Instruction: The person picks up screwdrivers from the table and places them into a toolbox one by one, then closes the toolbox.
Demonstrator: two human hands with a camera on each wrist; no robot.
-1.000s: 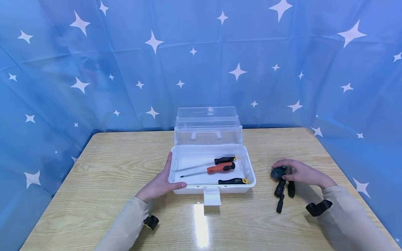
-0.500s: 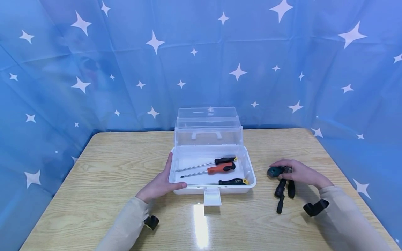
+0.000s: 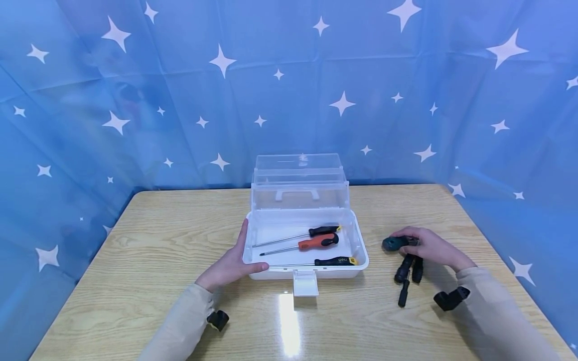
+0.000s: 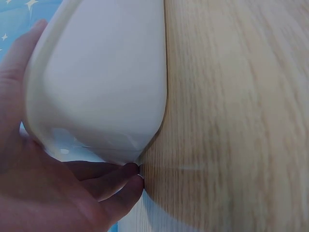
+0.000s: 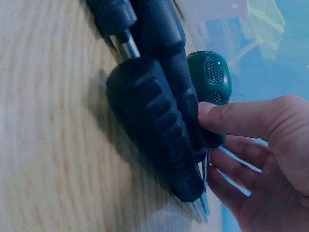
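Blue curtain (image 3: 289, 100) printed with white stars hangs behind a wood-grain table (image 3: 135, 281), where a person works with both hands. Near the middle stands a white box (image 3: 334, 274), its clear lid (image 3: 300, 173) raised, with an orange screwdriver (image 3: 316, 242) lying inside between two black screwdrivers (image 3: 324, 230). The left hand (image 3: 230, 263) clasps the box's near left corner, thumb over the front rim, apparently steadying it. Well apart from the box, on its right, the right hand (image 3: 431, 246) pinches the green screwdriver (image 3: 392, 244) between thumb and fingers, right beside three dark handles (image 3: 403, 271) bunched on the table; whether it is off the wood I can't tell. I'd call this the picking-up step. The next move seems to ask for a firm hold and a lift clear, so the neighbouring shafts don't get dragged along.
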